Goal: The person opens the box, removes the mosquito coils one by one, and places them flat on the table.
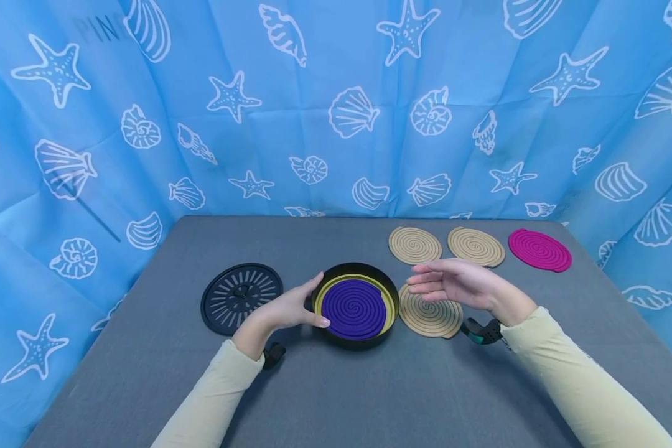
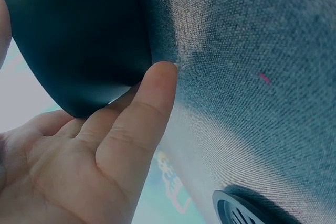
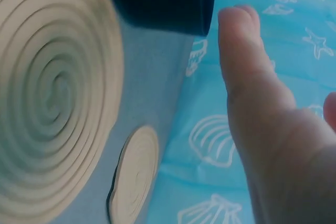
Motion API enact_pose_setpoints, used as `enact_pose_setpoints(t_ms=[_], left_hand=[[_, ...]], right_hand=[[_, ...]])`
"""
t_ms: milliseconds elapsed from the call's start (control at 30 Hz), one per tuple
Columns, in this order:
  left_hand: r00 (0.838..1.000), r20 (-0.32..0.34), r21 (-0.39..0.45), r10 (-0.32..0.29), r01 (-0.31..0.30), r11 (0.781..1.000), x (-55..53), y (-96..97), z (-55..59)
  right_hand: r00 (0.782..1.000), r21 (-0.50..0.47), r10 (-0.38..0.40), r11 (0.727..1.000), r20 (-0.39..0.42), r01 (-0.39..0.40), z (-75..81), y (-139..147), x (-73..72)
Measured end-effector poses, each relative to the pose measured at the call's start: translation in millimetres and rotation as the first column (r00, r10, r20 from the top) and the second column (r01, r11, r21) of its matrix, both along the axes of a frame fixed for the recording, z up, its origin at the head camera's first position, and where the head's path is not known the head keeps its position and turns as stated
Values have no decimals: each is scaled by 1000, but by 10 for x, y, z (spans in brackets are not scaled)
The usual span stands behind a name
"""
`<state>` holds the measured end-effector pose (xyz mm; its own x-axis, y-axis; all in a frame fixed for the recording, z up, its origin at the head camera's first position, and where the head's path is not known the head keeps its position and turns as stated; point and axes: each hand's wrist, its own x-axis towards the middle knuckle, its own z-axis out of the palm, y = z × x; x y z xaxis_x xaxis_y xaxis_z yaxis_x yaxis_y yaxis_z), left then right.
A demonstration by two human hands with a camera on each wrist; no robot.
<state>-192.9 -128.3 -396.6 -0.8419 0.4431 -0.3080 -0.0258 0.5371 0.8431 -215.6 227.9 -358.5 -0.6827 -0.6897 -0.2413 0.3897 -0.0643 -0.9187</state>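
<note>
A round black pan [image 1: 393,292] stands mid-table. Inside it a purple spiral coaster [image 1: 354,309] lies on top of a yellow one [image 1: 391,309], which shows only as a rim. My left hand [image 1: 287,308] grips the pan's left side, thumb over the rim and fingers along the outer wall; the left wrist view shows these fingers [image 2: 139,114] against the dark wall. To the pan's right my right hand [image 1: 459,283] is held with fingers straight and nothing in it. Below that hand lies a beige spiral coaster [image 1: 431,317], partly covered by it in the head view.
A black slotted lid [image 1: 224,298] with a central knob lies left of the pan. At the back right are two more beige coasters [image 1: 414,245] and a magenta coaster [image 1: 539,250]. A blue seashell-patterned curtain [image 1: 313,124] hangs behind the grey table [image 1: 403,398].
</note>
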Motion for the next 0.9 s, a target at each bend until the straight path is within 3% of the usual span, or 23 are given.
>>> enact_pose_setpoints(t_ms=[267, 633, 900], left_hand=[[1000, 0, 2, -5, 5, 1000, -2, -12, -13], [1000, 0, 6, -6, 6, 1000, -16, -22, -24], [1000, 1, 17, -11, 11, 1000, -23, -14, -12]], right_hand=[[998, -13, -37, 999, -51, 36, -25, -303, -44], [977, 93, -70, 992, -202, 90, -182, -764, -150], [958, 252, -82, 956, -275, 154, -197, -942, -212]])
